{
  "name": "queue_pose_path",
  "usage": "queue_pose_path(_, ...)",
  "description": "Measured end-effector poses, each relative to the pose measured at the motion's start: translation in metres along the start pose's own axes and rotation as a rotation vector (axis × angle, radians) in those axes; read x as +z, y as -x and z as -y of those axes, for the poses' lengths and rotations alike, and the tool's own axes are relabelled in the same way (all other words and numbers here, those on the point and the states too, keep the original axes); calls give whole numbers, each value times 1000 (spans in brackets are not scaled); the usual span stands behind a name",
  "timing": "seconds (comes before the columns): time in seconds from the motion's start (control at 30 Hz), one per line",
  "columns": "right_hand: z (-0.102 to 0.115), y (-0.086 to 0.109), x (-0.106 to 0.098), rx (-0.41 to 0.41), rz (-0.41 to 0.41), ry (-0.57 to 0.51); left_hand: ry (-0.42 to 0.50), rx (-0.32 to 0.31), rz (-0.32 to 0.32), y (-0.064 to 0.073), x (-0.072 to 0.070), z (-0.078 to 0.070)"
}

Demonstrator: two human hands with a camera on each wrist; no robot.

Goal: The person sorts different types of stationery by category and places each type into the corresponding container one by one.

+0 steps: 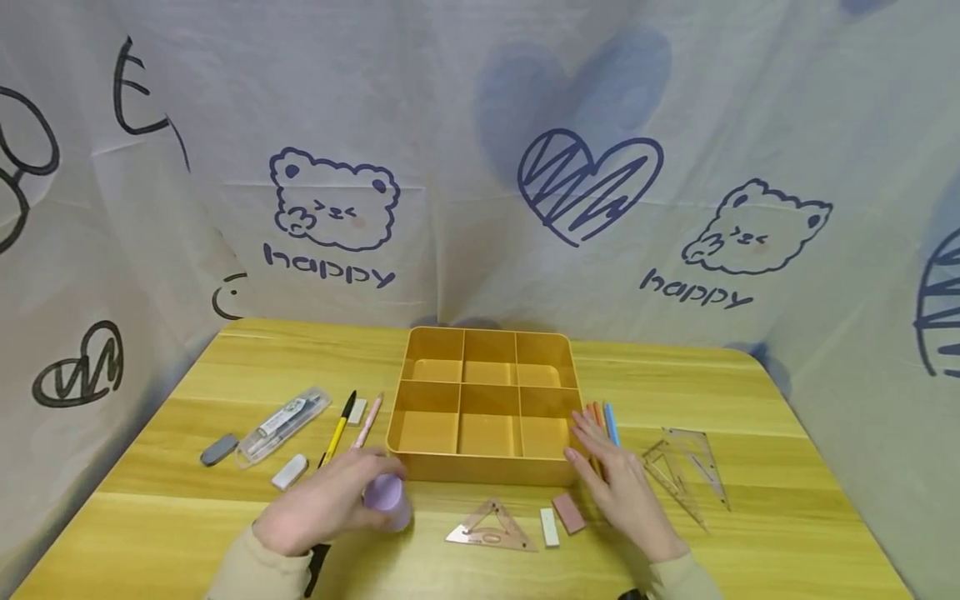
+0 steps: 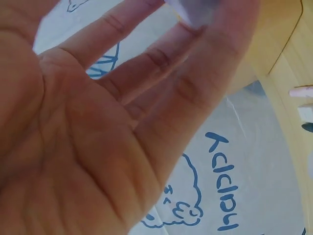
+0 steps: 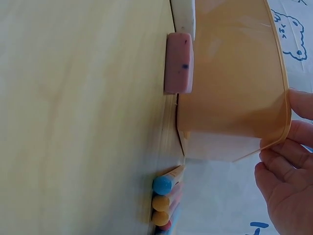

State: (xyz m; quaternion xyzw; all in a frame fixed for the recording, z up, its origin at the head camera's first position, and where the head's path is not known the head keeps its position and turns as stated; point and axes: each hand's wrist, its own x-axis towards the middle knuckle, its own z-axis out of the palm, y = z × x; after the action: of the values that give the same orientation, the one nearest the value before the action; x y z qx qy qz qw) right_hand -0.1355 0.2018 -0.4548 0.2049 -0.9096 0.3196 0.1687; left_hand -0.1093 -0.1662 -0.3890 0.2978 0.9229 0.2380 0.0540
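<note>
My left hand (image 1: 330, 500) holds a small lilac cylinder (image 1: 387, 500) at the front left of a yellow six-compartment box (image 1: 487, 468). Only a blurred part of the lilac cylinder (image 2: 195, 11) shows beyond my left fingers in the left wrist view; its exact kind is unclear. At the box's front right corner, my right hand (image 1: 618, 483) rests with extended fingers touching the rim. In the right wrist view, the fingertips (image 3: 269, 155) meet the upper edge of the box (image 3: 234, 73). No objects show inside the compartments.
Left lie a clear case (image 1: 283, 425), grey eraser (image 1: 219, 450), white eraser (image 1: 290, 472), yellow-black pen (image 1: 339, 425) and pink pencil (image 1: 369, 419). In front are a pink set square (image 1: 510, 533), white eraser (image 1: 549, 527) and pink eraser (image 1: 568, 512). Right are pencils (image 1: 612, 423) and set squares (image 1: 712, 467).
</note>
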Motion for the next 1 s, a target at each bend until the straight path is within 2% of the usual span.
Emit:
queue_pose_path(0.1,0,1,0,5,0,-4,3,24,-13,1,-6,2)
queue_pose_path(0.27,-2,1,0,7,-11,-7,-6,29,-54,0,-19,3)
queue_pose_path(0.4,-3,1,0,1,-19,1,56,28,-37,-6,-33,2)
queue_pose_path(0.5,-3,1,0,-3,-23,3,57,31,-28,-13,-44,0)
queue_pose_path(0.73,-1,0,0,-2,-23,-8,-35,14,-22,-33,-63,-10)
queue_pose_path(0.87,-1,0,1,-1,-25,-5,-38,6,-41,-53,-69,-13)
queue_pose_path(1.0,-1,0,1,2,-22,-4,-57,1,-86,-75,-71,-11)
